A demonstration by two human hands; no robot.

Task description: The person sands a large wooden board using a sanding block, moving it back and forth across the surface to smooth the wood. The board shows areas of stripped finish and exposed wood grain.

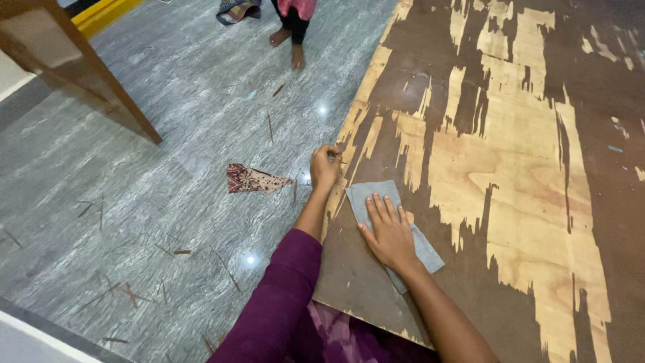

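A large plywood board (510,168) lies flat on the floor, its dark brown veneer peeled away in long strips to bare pale wood. My right hand (388,232) rests flat, fingers spread, on a grey sheet of sandpaper (373,195) near the board's left edge. My left hand (324,167) is at that edge, fingers pinched on a thin sliver of veneer. A purple sleeve covers my left arm.
Grey marble floor (168,181) is littered with wood slivers. A patterned cloth scrap (252,179) lies left of the board. A wooden furniture leg (80,74) slants at upper left. Another person's bare feet (289,44) stand at the top.
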